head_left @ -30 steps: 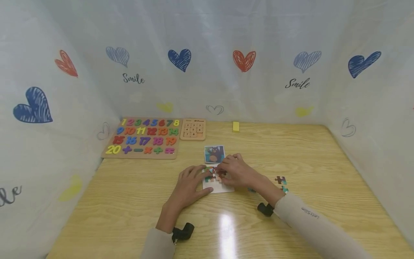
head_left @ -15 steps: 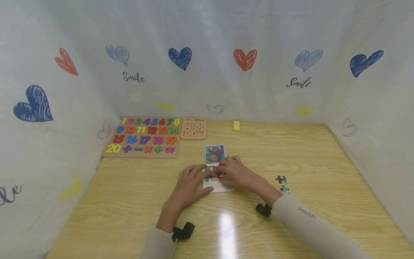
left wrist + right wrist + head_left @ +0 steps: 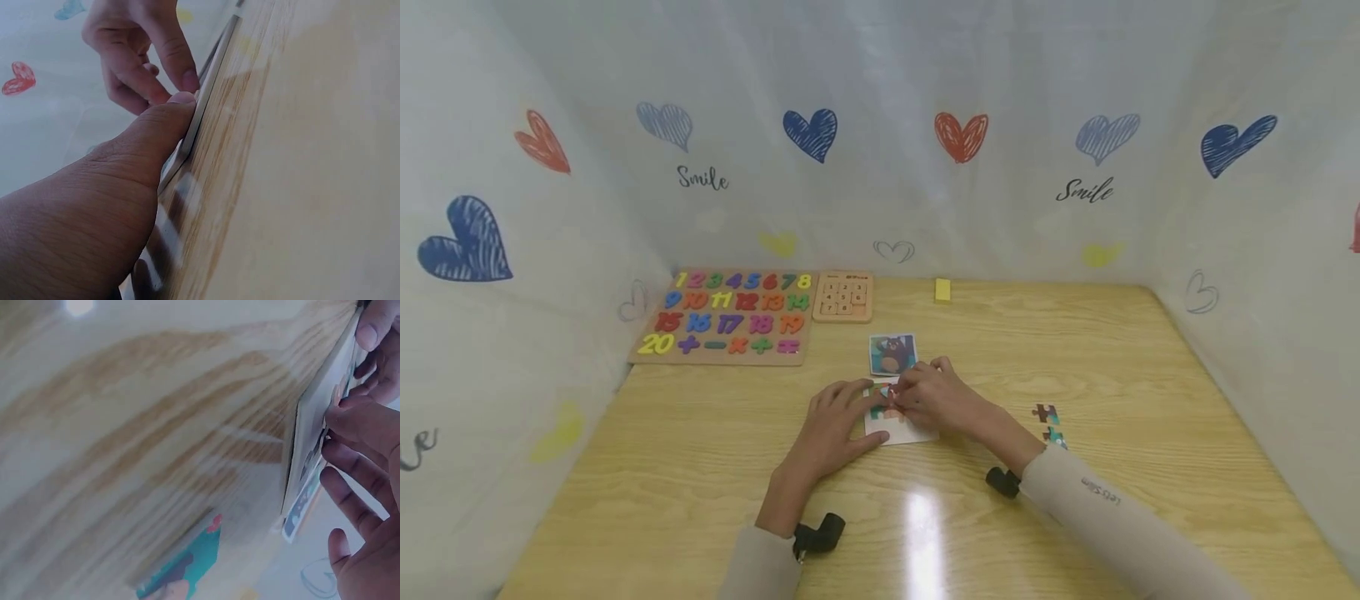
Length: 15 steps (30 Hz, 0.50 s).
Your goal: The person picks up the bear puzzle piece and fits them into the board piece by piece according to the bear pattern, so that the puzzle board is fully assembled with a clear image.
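Observation:
A white puzzle board (image 3: 917, 433) lies on the table with several joined jigsaw pieces (image 3: 891, 412) in its upper part. My left hand (image 3: 829, 429) rests along the board's left side, its thumb at the near edge and its index finger reaching onto the pieces. Over the board's upper right, my right hand (image 3: 943, 400) pinches a jigsaw piece, mostly hidden by the fingers, down among the others. In the right wrist view, the thumb and fingertips of the right hand (image 3: 362, 456) come together at the board's surface. A bear picture card (image 3: 892, 355) lies just beyond the board.
Two loose jigsaw pieces, one brown (image 3: 1046, 414) and one teal (image 3: 1055, 436), lie right of the right forearm. At the back stand a coloured number board (image 3: 722, 356), a wooden sliding-number puzzle (image 3: 843, 319) and a yellow block (image 3: 942, 290). Patterned curtain surrounds the table.
The right hand has shifted slightly, bringing its piece down against the joined ones; the piece stuck out more plainly a second ago. The left hand stays in place.

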### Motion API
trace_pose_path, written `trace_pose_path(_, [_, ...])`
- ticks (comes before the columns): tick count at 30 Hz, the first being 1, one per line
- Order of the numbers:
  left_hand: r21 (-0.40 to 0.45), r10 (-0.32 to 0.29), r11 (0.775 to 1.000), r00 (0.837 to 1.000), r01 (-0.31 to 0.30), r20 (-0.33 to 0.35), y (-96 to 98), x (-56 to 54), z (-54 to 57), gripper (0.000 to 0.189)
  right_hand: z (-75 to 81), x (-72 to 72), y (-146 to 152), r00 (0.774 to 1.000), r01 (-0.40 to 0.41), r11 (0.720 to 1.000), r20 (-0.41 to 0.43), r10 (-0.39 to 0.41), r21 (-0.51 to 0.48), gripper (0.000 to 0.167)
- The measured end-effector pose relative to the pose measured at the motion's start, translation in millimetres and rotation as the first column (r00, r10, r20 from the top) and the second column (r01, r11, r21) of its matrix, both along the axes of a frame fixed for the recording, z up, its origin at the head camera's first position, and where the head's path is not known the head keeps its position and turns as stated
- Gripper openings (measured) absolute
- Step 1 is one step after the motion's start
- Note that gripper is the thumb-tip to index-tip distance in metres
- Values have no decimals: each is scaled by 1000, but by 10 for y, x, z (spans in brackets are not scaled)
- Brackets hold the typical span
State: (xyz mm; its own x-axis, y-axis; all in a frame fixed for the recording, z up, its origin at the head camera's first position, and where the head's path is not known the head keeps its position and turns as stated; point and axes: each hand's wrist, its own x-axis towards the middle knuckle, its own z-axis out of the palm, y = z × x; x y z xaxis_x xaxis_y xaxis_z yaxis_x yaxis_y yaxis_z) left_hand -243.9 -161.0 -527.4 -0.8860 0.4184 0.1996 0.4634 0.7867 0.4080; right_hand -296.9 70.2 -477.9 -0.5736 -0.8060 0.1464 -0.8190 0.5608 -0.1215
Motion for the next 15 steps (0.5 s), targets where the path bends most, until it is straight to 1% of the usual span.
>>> trace_pose_path(4, [0,-1,1000,1000,1,12,4,1,-19,58,5,3,-5,997,36,999,64,-36,7,19])
trace_pose_path(5, [3,-2,1000,1000,2,5,4,2,-18,57,2,-3,-7,997,36,999,70,-36,4,18])
trace_pose_path(11, [7,9,1000,1000,-9,-2,-21,3,-10,56,23,-42,-47,998,-19,999,62,21,-32,11])
trace_pose_path(13, [6,3,1000,1000,-3,6,-25,-4,-16,57,34,-40,-44,998,-27,999,56,28,-22,11])
trace_pose_path(15, [8,-9,1000,1000,9,8,-21,-13,-20,57,30,-35,-30,999,-32,999,27,31,11,12])
